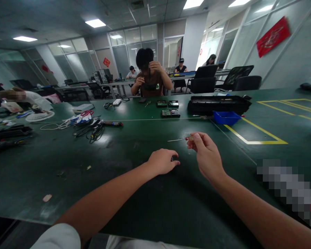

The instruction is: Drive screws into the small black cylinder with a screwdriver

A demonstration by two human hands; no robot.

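Note:
My right hand (206, 152) is closed around the red and clear handle of a small screwdriver (180, 139), whose thin metal shaft points left above the green table (134, 145). Just left of it and slightly lower, my left hand (164, 161) is bent with its thumb and fingers curled toward each other. Something small and thin shows between those fingertips, too small to make out. The screwdriver's tip and my left hand are apart.
Beyond my hands lie hard drives (170, 113), a blue tray (226, 118) and a long black case (219, 104). Cables (93, 131) and a dark-handled tool (111, 123) are at left. Across the table sits a person (151, 81); a blurred object is at right.

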